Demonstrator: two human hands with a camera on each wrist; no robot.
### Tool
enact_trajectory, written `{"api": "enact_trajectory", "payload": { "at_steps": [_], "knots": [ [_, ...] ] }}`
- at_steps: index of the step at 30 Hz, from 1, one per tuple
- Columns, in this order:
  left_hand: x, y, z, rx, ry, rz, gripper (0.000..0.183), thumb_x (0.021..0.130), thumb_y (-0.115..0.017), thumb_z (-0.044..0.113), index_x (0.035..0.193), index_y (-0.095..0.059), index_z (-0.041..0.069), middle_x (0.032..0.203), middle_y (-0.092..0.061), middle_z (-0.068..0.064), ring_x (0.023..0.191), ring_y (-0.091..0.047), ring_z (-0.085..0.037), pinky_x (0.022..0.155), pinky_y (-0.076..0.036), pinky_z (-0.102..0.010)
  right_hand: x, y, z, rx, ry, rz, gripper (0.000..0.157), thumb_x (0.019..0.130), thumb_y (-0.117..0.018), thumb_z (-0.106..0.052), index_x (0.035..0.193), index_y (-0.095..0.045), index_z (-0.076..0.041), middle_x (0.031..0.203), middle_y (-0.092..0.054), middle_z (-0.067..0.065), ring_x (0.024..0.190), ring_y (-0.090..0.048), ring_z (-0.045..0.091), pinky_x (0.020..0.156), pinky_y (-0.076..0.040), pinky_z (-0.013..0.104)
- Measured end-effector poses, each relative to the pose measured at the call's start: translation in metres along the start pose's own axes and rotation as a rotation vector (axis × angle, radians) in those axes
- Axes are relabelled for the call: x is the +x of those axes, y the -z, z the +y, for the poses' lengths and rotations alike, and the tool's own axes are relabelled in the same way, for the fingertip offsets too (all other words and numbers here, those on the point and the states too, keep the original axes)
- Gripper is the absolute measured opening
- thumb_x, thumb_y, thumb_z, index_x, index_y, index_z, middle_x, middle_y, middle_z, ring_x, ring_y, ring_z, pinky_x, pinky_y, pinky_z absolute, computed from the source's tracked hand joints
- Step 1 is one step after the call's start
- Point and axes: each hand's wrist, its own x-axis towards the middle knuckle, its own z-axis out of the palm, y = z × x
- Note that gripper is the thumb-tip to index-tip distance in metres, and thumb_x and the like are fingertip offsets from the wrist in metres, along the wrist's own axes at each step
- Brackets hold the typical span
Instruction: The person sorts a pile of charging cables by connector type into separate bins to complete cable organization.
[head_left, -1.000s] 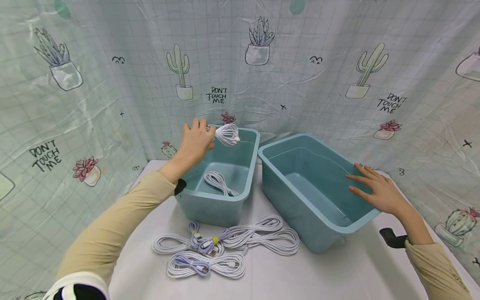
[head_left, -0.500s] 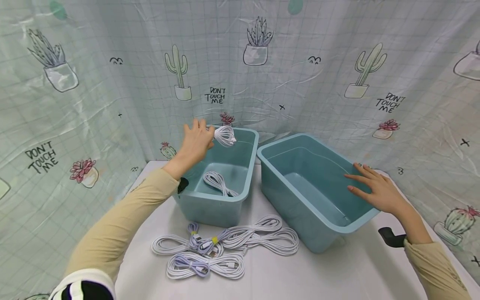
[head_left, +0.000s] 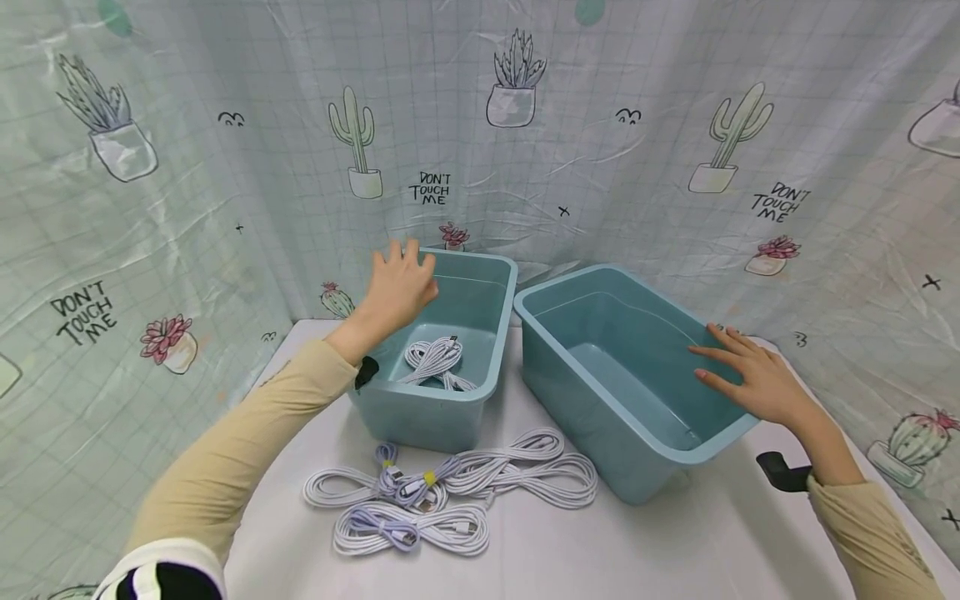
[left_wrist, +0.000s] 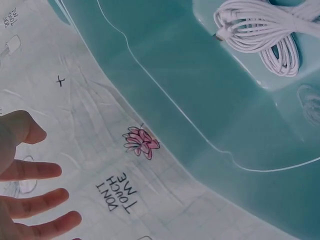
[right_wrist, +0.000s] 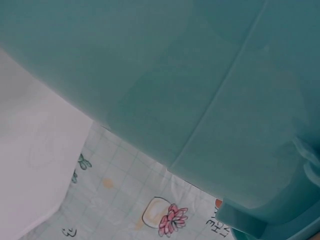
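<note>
My left hand (head_left: 402, 283) hovers over the left teal bin (head_left: 501, 354), fingers spread and holding nothing; the left wrist view shows the same fingers (left_wrist: 42, 202) apart from the bin wall. Inside that bin, a bundled white cable (head_left: 433, 358) lies across another white cable bundle (head_left: 459, 383). The right hand (head_left: 757, 379) rests at the right-hand rim of the right teal bin (head_left: 592, 408), its fingers stretched out over the inside. In the right wrist view, the bin's outer wall (right_wrist: 150, 75) fills most of the picture and hides nearly all of the hand.
In front of the bins, several coiled cables lie on the white table (head_left: 570, 558): white bundles (head_left: 555, 483) and lilac ones (head_left: 384, 530), some overlapping. One lilac bundle has a yellow tie (head_left: 430, 477). A cactus-print curtain (head_left: 480, 167) hangs close behind the bins.
My left hand has let go of the white cable bundle, which dropped into the left bin onto the one there. Its fingers have spread. The right hand stays at the rim.
</note>
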Motion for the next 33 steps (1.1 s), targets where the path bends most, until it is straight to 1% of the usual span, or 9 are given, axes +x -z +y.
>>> {"api": "enact_trajectory", "payload": {
  "at_steps": [3,8,16,20,24,26,33],
  "knots": [
    [-0.003,0.001,0.002,0.000,-0.010,0.032,0.023,0.085,-0.050,0.022,0.095,-0.054,0.002,0.110,-0.050,-0.022,0.092,-0.047,-0.038,0.072,-0.040,-0.052,-0.001,0.000,0.000,0.002,-0.003,0.001,0.055,0.085,-0.051,-0.044,0.125,-0.050,-0.006,0.143,-0.023,0.024,0.134,-0.012,0.043,0.090,-0.014,0.071],
    [-0.009,0.002,0.003,0.005,-0.036,0.116,0.021,0.083,-0.053,0.022,0.091,-0.055,0.002,0.104,-0.053,-0.021,0.085,-0.047,-0.035,0.069,-0.039,-0.048,0.000,0.000,0.000,0.007,-0.001,-0.003,0.055,0.085,-0.051,-0.044,0.126,-0.049,-0.006,0.144,-0.023,0.023,0.134,-0.013,0.043,0.089,-0.014,0.071],
    [-0.022,0.003,0.006,0.026,-0.098,0.207,0.023,0.082,-0.057,0.024,0.095,-0.058,0.005,0.097,-0.054,-0.016,0.082,-0.049,-0.032,0.066,-0.038,-0.046,-0.001,-0.001,0.001,0.005,0.008,0.007,0.054,0.085,-0.051,-0.043,0.125,-0.050,-0.007,0.144,-0.023,0.023,0.134,-0.013,0.043,0.089,-0.015,0.071],
    [-0.030,0.008,0.010,0.029,-0.137,0.220,0.025,0.082,-0.056,0.027,0.098,-0.060,0.008,0.096,-0.055,-0.013,0.080,-0.049,-0.031,0.066,-0.038,-0.044,-0.001,-0.001,0.002,0.001,0.014,0.017,0.053,0.085,-0.051,-0.042,0.125,-0.050,-0.007,0.144,-0.024,0.023,0.133,-0.014,0.043,0.089,-0.016,0.071],
    [-0.036,0.012,0.013,0.012,-0.157,0.213,0.026,0.083,-0.055,0.027,0.101,-0.060,0.009,0.097,-0.055,-0.012,0.083,-0.050,-0.030,0.067,-0.038,-0.043,-0.001,-0.002,0.003,0.000,0.012,0.020,0.053,0.086,-0.051,-0.042,0.125,-0.050,-0.007,0.144,-0.023,0.022,0.134,-0.014,0.043,0.089,-0.016,0.070],
    [-0.039,0.013,0.015,0.005,-0.170,0.223,0.026,0.083,-0.055,0.026,0.101,-0.060,0.009,0.097,-0.055,-0.012,0.084,-0.050,-0.030,0.068,-0.038,-0.043,-0.001,-0.002,0.003,-0.002,0.013,0.023,0.053,0.086,-0.051,-0.042,0.125,-0.050,-0.007,0.144,-0.023,0.022,0.134,-0.014,0.043,0.089,-0.016,0.070],
    [-0.053,0.017,0.025,-0.020,-0.240,0.300,0.023,0.079,-0.060,0.024,0.096,-0.061,0.009,0.094,-0.056,-0.011,0.084,-0.050,-0.029,0.066,-0.039,-0.041,0.000,-0.005,0.002,-0.006,0.010,0.028,0.054,0.085,-0.051,-0.043,0.125,-0.050,-0.006,0.143,-0.024,0.023,0.134,-0.013,0.043,0.089,-0.017,0.070]
  ]
}}
